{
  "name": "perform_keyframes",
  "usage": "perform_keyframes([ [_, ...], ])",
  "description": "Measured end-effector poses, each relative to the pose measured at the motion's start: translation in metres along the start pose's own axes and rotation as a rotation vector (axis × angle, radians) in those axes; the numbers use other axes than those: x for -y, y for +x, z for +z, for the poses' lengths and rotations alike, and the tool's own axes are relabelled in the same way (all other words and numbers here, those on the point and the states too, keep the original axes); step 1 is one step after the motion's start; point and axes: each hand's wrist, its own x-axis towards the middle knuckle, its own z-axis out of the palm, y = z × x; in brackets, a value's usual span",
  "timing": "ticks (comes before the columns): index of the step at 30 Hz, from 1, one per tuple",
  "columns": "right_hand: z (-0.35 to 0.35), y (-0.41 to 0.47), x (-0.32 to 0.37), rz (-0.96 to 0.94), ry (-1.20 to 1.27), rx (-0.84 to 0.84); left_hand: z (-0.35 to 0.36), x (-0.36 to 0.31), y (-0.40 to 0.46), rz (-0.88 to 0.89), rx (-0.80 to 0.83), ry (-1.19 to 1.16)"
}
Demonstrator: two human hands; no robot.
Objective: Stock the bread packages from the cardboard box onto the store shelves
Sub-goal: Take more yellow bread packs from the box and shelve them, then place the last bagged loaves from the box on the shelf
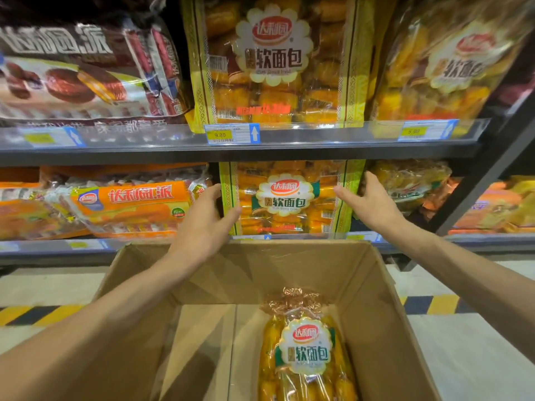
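Seating upright bread package (pixel 285 198) at lower shelf (pixel 52 251) front edge, left hand (pixel 207 218) and right hand (pixel 367 199) spread wide, flanking it. Next, probably: reaching into cardboard box (pixel 385 287) for remaining package (pixel 307 348).

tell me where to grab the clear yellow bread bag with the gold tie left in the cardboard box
Grip the clear yellow bread bag at its gathered neck under the gold tie, reaching straight down: it leans against the cardboard box wall, neck up.

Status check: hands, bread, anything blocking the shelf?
Left hand and right hand flank the upright bread package on the lower shelf, fingers open. One bread bag left in cardboard box. Nothing in the way.
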Motion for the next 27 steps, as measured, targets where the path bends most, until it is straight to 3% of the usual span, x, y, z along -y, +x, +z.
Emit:
perform_keyframes([
  [2,-0.007,-0.024,0.006,-0.068,-0.056,0.031,-0.002,0.000,-0.034,0.176,-0.050,0.097],
  [5,-0.012,-0.061,0.011,-0.166,-0.153,0.045,0.009,0.012,-0.079,0.308,0.021,0.150],
  [9,-0.010,-0.107,0.013,-0.268,-0.218,0.118,0.044,0.035,-0.127,0.282,0.220,0.205],
  [11,-0.007,-0.121,0.010,-0.290,-0.243,0.159,0.065,0.044,-0.143,0.153,0.382,0.199],
  [15,-0.006,-0.135,-0.002,-0.287,-0.261,0.206,0.110,0.056,-0.153,-0.363,0.720,0.007],
  [17,-0.007,-0.138,-0.007,-0.291,-0.245,0.217,0.131,0.060,-0.154,-0.546,0.810,-0.079],
  [22,-0.008,-0.139,-0.012,-0.266,-0.267,0.225,0.161,0.073,-0.166,-0.793,0.726,-0.194],
  [27,-0.006,-0.141,-0.010,-0.263,-0.292,0.242,0.159,0.074,-0.176,-0.838,0.632,-0.476],
])
